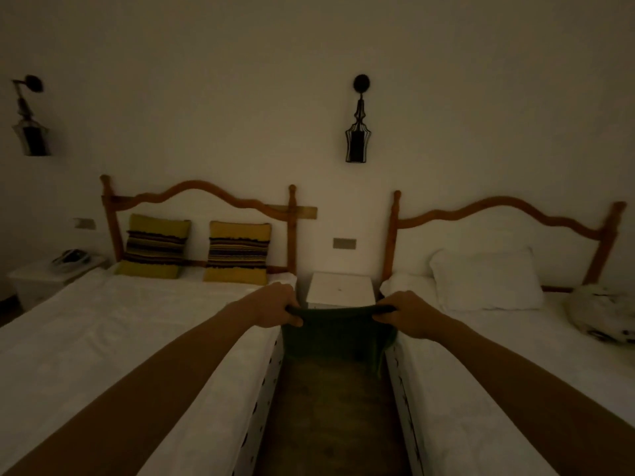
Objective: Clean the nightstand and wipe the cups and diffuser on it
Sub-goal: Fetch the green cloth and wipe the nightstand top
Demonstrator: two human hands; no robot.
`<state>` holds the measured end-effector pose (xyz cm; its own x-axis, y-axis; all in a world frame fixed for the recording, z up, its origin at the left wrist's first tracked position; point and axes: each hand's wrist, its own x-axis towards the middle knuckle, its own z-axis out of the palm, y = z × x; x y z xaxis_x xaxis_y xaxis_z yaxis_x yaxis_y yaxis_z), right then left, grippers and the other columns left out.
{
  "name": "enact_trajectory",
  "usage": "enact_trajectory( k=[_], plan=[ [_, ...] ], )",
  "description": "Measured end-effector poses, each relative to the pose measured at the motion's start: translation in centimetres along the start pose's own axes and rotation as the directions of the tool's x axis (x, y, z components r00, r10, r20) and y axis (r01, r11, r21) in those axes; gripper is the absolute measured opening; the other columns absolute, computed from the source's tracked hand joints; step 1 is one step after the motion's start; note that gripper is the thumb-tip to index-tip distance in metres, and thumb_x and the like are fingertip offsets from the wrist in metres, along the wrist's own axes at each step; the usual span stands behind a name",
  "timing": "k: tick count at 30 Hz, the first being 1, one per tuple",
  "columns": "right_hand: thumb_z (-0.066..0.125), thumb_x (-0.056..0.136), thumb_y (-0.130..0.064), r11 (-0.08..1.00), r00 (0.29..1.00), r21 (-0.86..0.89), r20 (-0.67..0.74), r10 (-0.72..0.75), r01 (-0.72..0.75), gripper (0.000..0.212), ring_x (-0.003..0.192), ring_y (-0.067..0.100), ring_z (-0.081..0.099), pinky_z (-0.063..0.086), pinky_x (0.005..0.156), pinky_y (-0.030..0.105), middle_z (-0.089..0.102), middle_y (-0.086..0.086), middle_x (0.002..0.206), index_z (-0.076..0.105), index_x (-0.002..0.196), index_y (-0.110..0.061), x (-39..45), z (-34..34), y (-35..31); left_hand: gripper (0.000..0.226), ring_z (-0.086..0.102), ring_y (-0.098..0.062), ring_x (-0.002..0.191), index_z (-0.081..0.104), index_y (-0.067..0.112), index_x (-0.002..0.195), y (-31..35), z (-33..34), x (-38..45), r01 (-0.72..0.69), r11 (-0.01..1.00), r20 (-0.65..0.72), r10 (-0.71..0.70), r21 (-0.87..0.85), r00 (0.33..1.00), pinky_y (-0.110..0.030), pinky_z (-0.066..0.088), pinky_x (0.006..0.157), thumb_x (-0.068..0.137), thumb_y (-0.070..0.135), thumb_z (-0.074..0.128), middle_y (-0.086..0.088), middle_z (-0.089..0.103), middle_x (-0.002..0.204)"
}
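Observation:
A white nightstand [340,288] stands against the wall between two beds, and I see only a tiny dark speck on its top. In front of it hangs a dark green cloth [338,334], stretched flat between my hands. My left hand [278,309] pinches its upper left corner and my right hand [405,314] pinches its upper right corner. The cloth hides the front of the nightstand. No cups or diffuser show in this dim view.
A bed with two striped yellow cushions [237,252] lies on the left, a bed with a white pillow [484,280] on the right. A narrow strip of floor [330,407] runs between them. A second nightstand with a telephone [70,259] stands far left. Wall lamps hang above.

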<state>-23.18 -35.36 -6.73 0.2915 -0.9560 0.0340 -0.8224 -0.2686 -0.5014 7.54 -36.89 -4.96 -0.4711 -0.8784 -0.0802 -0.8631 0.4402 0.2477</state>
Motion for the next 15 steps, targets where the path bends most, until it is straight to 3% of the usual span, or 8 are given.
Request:
enact_trajectory(
  k=[6,11,15],
  plan=[
    [0.059,0.097,-0.027,0.999,0.999,-0.022,0.030,0.038,-0.038,0.021,0.071,0.002,0.058,0.039,0.066,0.016,0.064,-0.011,0.078,0.074,0.096,-0.012,10.8,-3.6,7.2,0.023,0.046,0.000,0.061,0.074,0.012,0.098,-1.8,-2.3,14.2,-0.016,0.999,-0.013,0.017,0.038,1.000,-0.020,0.040,0.065,0.091,0.033,0.068,0.009,0.054,0.070],
    [0.056,0.098,-0.030,0.997,0.998,-0.057,0.023,0.050,-0.049,0.022,0.076,-0.001,0.057,0.041,0.072,0.015,0.069,-0.005,0.094,0.073,0.107,-0.017,18.9,-5.2,11.9,0.020,0.046,0.002,0.064,0.073,0.020,0.103,-4.5,-2.3,24.3,-0.002,1.000,-0.006,0.002,0.018,1.000,-0.017,0.039,0.071,0.090,0.035,0.069,0.020,0.048,0.071],
    [0.053,0.100,-0.032,0.996,0.999,-0.077,0.025,0.047,-0.045,0.022,0.073,-0.004,0.055,0.039,0.068,0.012,0.070,-0.004,0.097,0.071,0.106,-0.021,25.3,-5.5,15.1,0.024,0.048,0.004,0.067,0.071,0.023,0.109,-7.6,-2.0,31.8,0.005,1.000,0.019,-0.006,0.029,1.000,-0.014,0.038,0.071,0.091,0.037,0.066,0.017,0.054,0.083]
  ],
)
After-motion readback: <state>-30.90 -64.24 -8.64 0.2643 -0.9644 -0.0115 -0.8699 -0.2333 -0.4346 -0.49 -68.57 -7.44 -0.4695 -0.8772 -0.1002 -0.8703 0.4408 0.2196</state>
